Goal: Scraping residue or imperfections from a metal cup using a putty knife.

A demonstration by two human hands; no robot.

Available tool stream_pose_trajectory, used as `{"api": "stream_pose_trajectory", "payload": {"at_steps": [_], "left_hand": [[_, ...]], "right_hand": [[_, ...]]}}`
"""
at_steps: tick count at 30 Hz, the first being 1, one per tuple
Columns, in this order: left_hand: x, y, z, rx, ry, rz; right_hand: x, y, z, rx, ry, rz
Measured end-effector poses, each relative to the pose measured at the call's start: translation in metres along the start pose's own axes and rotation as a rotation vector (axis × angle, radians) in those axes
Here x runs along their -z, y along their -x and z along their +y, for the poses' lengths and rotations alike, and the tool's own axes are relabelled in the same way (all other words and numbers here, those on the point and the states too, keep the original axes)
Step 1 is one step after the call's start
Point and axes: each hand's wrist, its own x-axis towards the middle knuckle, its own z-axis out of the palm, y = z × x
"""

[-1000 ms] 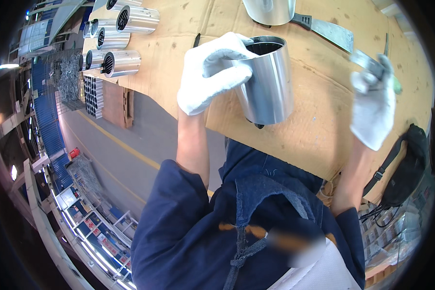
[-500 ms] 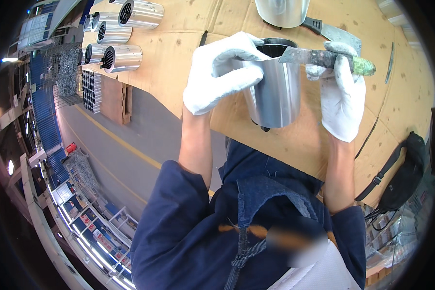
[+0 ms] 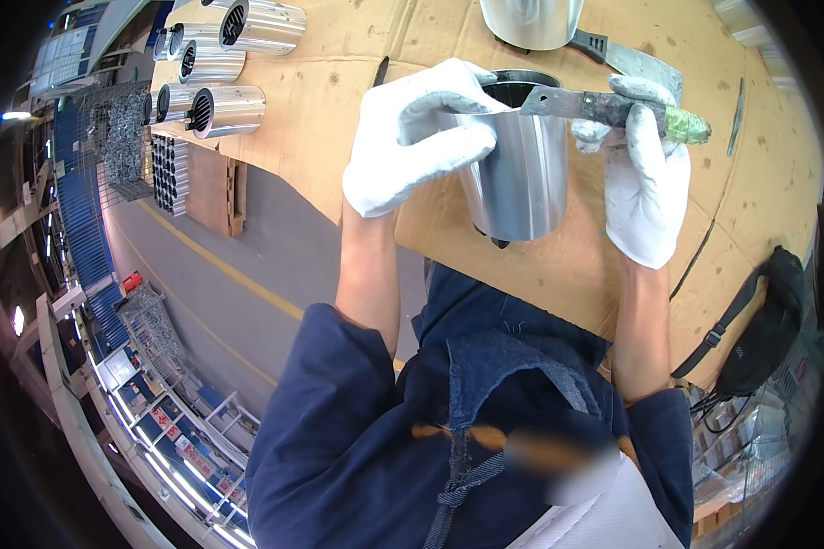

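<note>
A shiny metal cylinder [image 3: 519,188] with a black inner rim at its top stands on the cardboard in front of me. White-gloved, my left hand [image 3: 421,137] holds it by the left side of the rim, thumb outside and fingers at the top edge. My right hand [image 3: 648,165], gloved too, grips a short-bladed knife [image 3: 604,108] whose dark handle ends in green wrapping. The knife lies level, and its blade tip reaches over the right part of the rim. Whether the blade touches the metal, I cannot tell.
Behind the cylinder stands another metal cylinder [image 3: 533,20], beside a wide blade with a black handle [image 3: 591,46]. Several metal cylinders [image 3: 233,112] lie at the far left of the cardboard-covered table [image 3: 330,101]. A black waist bag [image 3: 767,320] rests at the right edge.
The knife's blade tip has shifted slightly left along the rim. My left hand keeps its hold on the cylinder.
</note>
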Motion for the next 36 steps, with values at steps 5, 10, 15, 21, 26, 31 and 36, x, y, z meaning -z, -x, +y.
{"api": "stream_pose_trajectory", "payload": {"at_steps": [5,10,15,21,26,31,36], "left_hand": [[-0.001,0.001,0.003,0.011,-0.015,0.009],[0.000,0.001,0.002,0.013,-0.019,-0.001],[-0.003,0.000,0.004,0.016,-0.024,0.010],[-0.003,-0.001,0.005,0.023,-0.030,0.002],[-0.002,-0.001,0.004,0.004,-0.085,-0.004],[-0.003,-0.001,0.003,-0.010,-0.078,-0.005],[-0.002,0.000,0.005,0.013,-0.082,0.005]], "right_hand": [[0.001,0.001,0.000,0.016,-0.060,0.009],[-0.006,0.004,-0.008,0.047,-0.153,0.032],[0.002,0.005,-0.013,-0.013,-0.217,0.105],[-0.005,0.004,-0.012,-0.010,-0.237,0.136],[-0.006,0.004,-0.010,-0.023,-0.143,0.089],[-0.008,0.006,-0.009,-0.080,-0.090,0.061],[-0.012,0.005,-0.006,-0.057,-0.075,0.107]]}}
